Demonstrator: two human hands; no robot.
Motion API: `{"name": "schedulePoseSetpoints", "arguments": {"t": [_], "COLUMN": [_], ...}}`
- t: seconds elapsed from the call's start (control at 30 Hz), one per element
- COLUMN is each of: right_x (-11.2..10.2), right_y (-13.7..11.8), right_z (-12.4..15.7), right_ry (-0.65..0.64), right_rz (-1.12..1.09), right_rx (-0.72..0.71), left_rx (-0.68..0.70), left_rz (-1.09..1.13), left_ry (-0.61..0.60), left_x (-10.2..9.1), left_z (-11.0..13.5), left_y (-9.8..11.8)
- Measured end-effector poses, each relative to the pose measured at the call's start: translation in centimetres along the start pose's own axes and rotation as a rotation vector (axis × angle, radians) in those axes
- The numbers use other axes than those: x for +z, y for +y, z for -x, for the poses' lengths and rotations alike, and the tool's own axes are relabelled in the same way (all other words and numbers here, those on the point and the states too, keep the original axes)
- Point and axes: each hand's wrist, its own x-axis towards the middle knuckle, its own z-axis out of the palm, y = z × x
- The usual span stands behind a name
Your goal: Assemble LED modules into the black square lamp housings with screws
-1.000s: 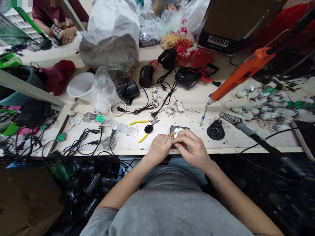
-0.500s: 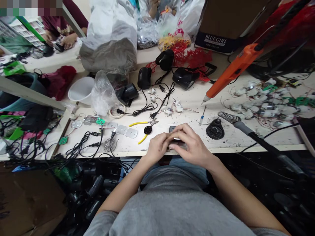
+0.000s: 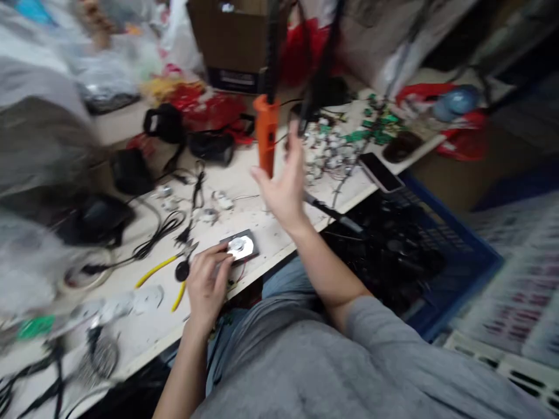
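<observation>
My left hand [image 3: 208, 282] grips the left edge of a small dark rectangular part with a shiny plate and a pale round piece on top [image 3: 241, 247], lying near the bench's front edge. Thin reddish wires show below it. My right hand [image 3: 286, 189] is raised beside the hanging orange electric screwdriver [image 3: 265, 137], thumb and fingers spread apart with nothing between them. Whether a fingertip touches the tool cannot be made out through the blur. Left of my left hand lie yellow-handled cutters [image 3: 158, 270], with a round black piece [image 3: 182, 270] across them.
A soldering iron [image 3: 332, 215] extends over the bench edge at right. Behind it are a heap of small white motors [image 3: 323, 148] and a phone [image 3: 381, 172]. Black cables [image 3: 159, 235] and black housings [image 3: 210, 146] lie at left. A blue crate [image 3: 463, 250] stands below, right.
My view has swung right. My hands were together over the part; now my right hand has parted from it and risen to the screwdriver, while my left stays at the part.
</observation>
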Motion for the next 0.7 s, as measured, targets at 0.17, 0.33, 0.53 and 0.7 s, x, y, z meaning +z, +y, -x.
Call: {"name": "schedulePoseSetpoints", "arguments": {"t": [0.17,0.33,0.53,0.7], "right_x": [2.1,1.5,1.2,-2.4], "right_y": [-1.4,-2.9,-0.8,-4.1], "right_z": [-2.0,0.5,2.0,3.0], "right_ry": [-0.181,-0.251,-0.291,-0.233], "right_rz": [-0.029,-0.156,-0.459,-0.691], "right_rx": [0.014,-0.067,0.150,0.124], "left_rx": [-0.045,-0.122,-0.044,0.113], "left_rz": [0.052,0.078,0.007,-0.094], "left_ry": [0.018,0.102,0.148,0.158], "left_x": [-0.3,-1.2,-1.0,-0.5], "left_z": [-0.2,0.7,1.6,2.5], "left_y": [-0.1,0.7,1.7,1.3]}}
